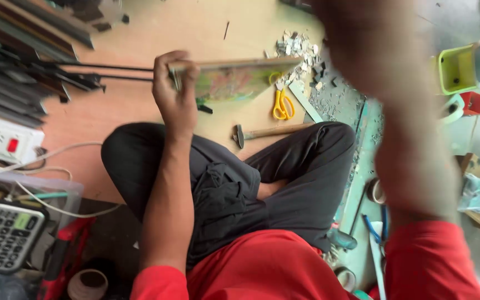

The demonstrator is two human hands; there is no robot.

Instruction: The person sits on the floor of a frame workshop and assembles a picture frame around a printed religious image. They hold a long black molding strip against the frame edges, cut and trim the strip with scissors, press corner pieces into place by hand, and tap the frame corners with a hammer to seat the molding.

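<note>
Hands above a wooden floor, one gripping a picture panel

Left hand [178, 91] is closed around the left end of a thin flat panel [234, 80], which carries a colourful green and pink picture. The fingers wrap over the edge and the panel is held nearly edge-on to the camera, above the floor, at about 11 o'clock from the person's lap. The right hand [362, 39] is raised close to the camera at about 1 o'clock and is very blurred; I cannot tell if it is open or closed, or if it holds something.

The person sits cross-legged in black trousers and a red shirt on a wooden floor [140, 39]. Just past the knees lies a hammer [262, 133] with a wooden handle, and near it, at 12 o'clock, yellow scissors [283, 104]. Beyond the scissors there is a small heap of pale chips and scraps [298, 47].

At 9 o'clock stands a white power strip [4, 139] with a red switch, and dark long strips [23, 72] are stacked behind it. At 8 o'clock lies a grey calculator [4, 236]. At 2 o'clock there is a lime green container [456, 69], and lower on the right a greenish board [362, 189] with rolls of tape.
</note>
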